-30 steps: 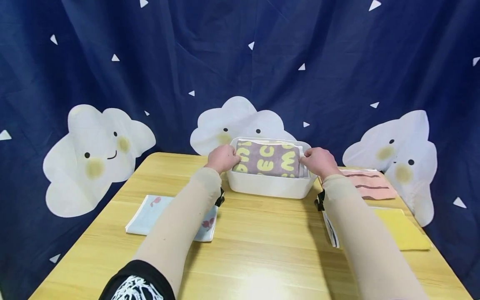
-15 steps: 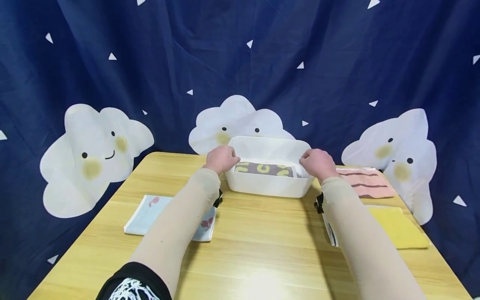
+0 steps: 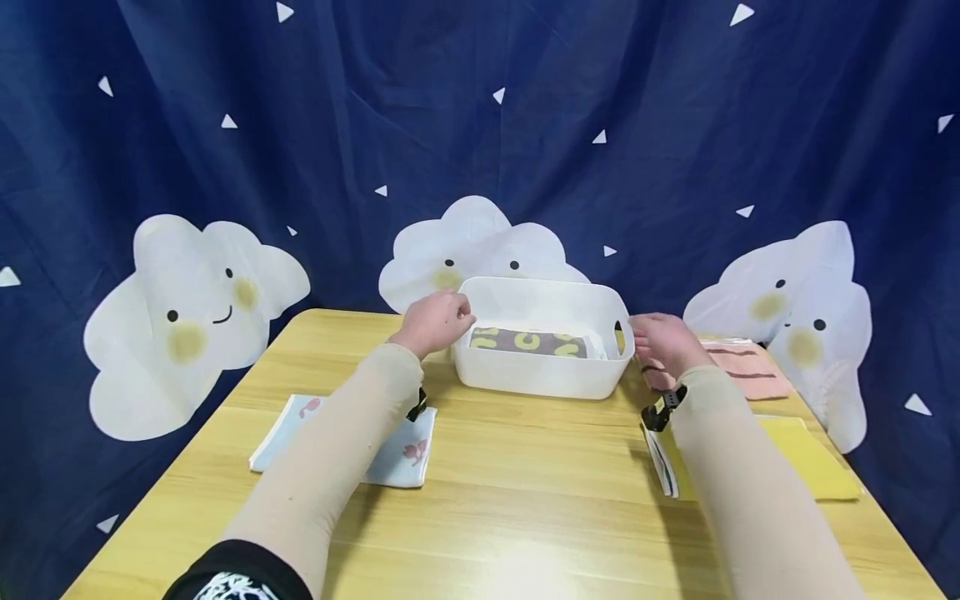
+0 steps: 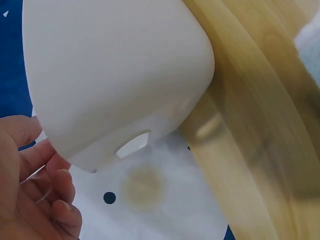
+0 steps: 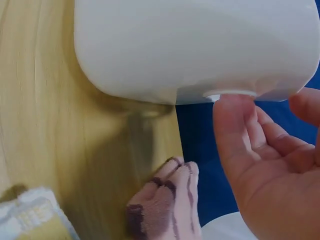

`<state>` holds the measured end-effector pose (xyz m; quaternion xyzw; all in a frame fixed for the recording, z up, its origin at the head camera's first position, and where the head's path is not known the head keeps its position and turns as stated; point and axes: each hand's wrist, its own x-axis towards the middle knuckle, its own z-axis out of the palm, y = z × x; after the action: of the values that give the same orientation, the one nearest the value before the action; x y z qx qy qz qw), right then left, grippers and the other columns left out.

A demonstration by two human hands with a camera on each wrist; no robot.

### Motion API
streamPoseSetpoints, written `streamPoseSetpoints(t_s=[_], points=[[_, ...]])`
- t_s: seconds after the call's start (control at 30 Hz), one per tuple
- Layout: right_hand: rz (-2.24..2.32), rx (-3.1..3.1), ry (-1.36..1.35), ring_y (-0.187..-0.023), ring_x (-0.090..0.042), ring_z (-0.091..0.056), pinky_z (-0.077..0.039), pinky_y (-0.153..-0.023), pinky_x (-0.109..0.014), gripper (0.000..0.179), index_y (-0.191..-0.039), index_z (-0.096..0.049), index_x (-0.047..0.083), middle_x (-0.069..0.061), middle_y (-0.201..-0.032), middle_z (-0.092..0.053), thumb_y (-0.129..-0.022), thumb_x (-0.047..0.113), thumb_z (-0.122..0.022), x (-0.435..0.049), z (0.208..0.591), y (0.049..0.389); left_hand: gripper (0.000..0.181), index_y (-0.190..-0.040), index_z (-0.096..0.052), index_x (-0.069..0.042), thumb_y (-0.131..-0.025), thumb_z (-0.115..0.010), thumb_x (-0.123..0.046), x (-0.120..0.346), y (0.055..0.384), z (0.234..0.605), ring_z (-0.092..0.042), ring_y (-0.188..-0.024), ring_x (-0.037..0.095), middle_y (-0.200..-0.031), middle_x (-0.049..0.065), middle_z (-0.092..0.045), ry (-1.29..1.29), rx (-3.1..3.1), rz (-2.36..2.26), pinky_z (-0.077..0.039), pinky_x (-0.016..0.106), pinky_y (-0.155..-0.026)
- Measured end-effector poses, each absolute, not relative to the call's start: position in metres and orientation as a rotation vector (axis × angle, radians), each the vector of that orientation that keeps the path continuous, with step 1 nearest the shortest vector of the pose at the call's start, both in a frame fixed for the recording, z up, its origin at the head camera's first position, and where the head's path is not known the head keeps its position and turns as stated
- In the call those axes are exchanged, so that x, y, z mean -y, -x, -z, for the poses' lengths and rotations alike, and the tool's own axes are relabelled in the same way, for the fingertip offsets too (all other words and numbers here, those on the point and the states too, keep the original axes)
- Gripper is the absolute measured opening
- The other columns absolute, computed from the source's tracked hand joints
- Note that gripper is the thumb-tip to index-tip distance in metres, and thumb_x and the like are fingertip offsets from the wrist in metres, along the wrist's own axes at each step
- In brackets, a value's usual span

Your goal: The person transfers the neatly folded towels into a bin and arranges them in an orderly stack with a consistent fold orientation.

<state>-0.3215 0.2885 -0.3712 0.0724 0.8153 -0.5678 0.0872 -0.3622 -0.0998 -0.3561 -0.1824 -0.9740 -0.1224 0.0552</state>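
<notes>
A white plastic basket with handle slots in its ends stands at the back of the table. Inside lies a folded grey-purple towel with yellow letters, partly hidden by the front wall. My left hand is at the basket's left rim, its fingers loosely bent and nothing gripped; the left wrist view has its thumb right at the edge. At the right end, my right hand reaches with extended fingers to the handle slot, the thumb near the rim.
A light blue folded towel with red motifs lies at the left, partly under my forearm. On the right are a pink striped towel and a yellow towel. A dark blue cloud-patterned curtain hangs behind the table.
The lettered towel has gone down into the basket and both hands have let go of it. My right hand has moved right, outside the basket, to the handle slot; my left shifted slightly left.
</notes>
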Motion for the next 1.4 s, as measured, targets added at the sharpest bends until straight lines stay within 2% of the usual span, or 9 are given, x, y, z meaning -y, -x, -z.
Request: streamPoseSetpoints(t_s=[0.07,0.1,0.2,0.33,0.47,0.67,0.9,1.13,1.4], points=[[1.756,-2.295,-0.215,-0.109,-0.021,-0.058,-0.048,-0.097,-0.038,0.063,-0.153,-0.033,-0.004,-0.022,-0.140,-0.048,-0.107,0.033,-0.050,-0.291,0.377,0.324,0.028,-0.111,-0.070,-0.013,-0.100,-0.056,-0.034,0.102,0.360,0.355,-0.058,-0.093,0.019,-0.103,0.000,-0.061,0.570,2.947,0.368,-0.051,0.041,-0.084],[1.771,-2.265,-0.197,-0.122,-0.022,-0.053,-0.041,-0.107,-0.037,0.064,-0.155,-0.027,-0.007,-0.020,-0.150,-0.040,-0.108,0.032,-0.048,-0.293,0.379,0.325,0.028,-0.110,-0.070,-0.013,-0.100,-0.056,-0.035,0.103,0.358,0.354,-0.058,-0.093,0.019,-0.103,0.000,-0.061,0.582,2.938,0.365,-0.051,0.041,-0.084],[1.915,-2.136,-0.186,-0.129,-0.023,-0.049,-0.037,-0.112,-0.037,0.061,-0.154,-0.025,-0.009,-0.020,-0.149,-0.040,-0.109,0.025,-0.046,-0.293,0.385,0.327,0.029,-0.111,-0.070,-0.013,-0.099,-0.055,-0.035,0.110,0.352,0.353,-0.058,-0.093,0.019,-0.105,0.000,-0.061,0.627,2.916,0.359,-0.051,0.040,-0.085],[2.014,-2.059,-0.174,-0.115,-0.017,-0.057,-0.046,-0.099,-0.028,0.054,-0.151,-0.028,-0.011,-0.010,-0.125,-0.058,-0.110,0.021,-0.045,-0.292,0.388,0.328,0.032,-0.115,-0.070,-0.011,-0.099,-0.057,-0.035,0.122,0.338,0.351,-0.060,-0.098,0.020,-0.110,0.002,-0.064,0.703,2.869,0.355,-0.050,0.041,-0.088],[2.028,-2.063,-0.156,-0.104,-0.015,-0.062,-0.050,-0.087,-0.022,0.053,-0.150,-0.029,-0.012,-0.004,-0.110,-0.063,-0.110,0.019,-0.045,-0.291,0.389,0.327,0.038,-0.123,-0.068,-0.008,-0.099,-0.060,-0.036,0.134,0.316,0.353,-0.061,-0.105,0.027,-0.116,0.008,-0.066,0.789,2.802,0.270,-0.049,0.045,-0.093],[2.020,-2.084,-0.136,-0.100,-0.014,-0.063,-0.051,-0.086,-0.022,0.050,-0.148,-0.029,-0.012,-0.008,-0.112,-0.061,-0.110,0.016,-0.042,-0.293,0.389,0.328,0.057,-0.138,-0.059,-0.008,-0.099,-0.060,-0.049,0.151,0.276,0.370,-0.051,-0.126,0.035,-0.137,0.014,-0.058,0.786,2.776,0.014,-0.040,0.054,-0.104],[1.958,-2.156,-0.134,-0.103,-0.013,-0.061,-0.051,-0.086,-0.020,0.051,-0.148,-0.029,-0.014,-0.011,-0.117,-0.057,-0.111,0.019,-0.040,-0.295,0.387,0.326,0.072,-0.151,-0.047,-0.015,-0.096,-0.057,-0.061,0.174,0.236,0.411,-0.039,-0.138,0.042,-0.154,0.019,-0.041,0.746,2.889,-0.015,-0.032,0.065,-0.107],[1.913,-2.167,-0.191,-0.107,-0.021,-0.060,-0.042,-0.100,-0.033,0.052,-0.151,-0.030,-0.008,-0.014,-0.122,-0.056,-0.110,0.023,-0.040,-0.296,0.388,0.327,0.087,-0.157,-0.039,-0.022,-0.089,-0.056,-0.074,0.202,0.217,0.424,-0.025,-0.146,0.047,-0.163,0.020,-0.024,0.691,3.136,0.103,-0.028,0.078,-0.100],[1.924,-2.193,-0.208,-0.108,-0.020,-0.060,-0.049,-0.092,-0.026,0.049,-0.151,-0.034,-0.006,-0.016,-0.129,-0.053,-0.110,0.021,-0.041,-0.293,0.389,0.328,0.097,-0.159,-0.034,-0.020,-0.083,-0.064,-0.073,0.214,0.202,0.423,-0.015,-0.146,0.053,-0.163,0.026,-0.019,0.614,3.398,0.204,-0.032,0.081,-0.092]])
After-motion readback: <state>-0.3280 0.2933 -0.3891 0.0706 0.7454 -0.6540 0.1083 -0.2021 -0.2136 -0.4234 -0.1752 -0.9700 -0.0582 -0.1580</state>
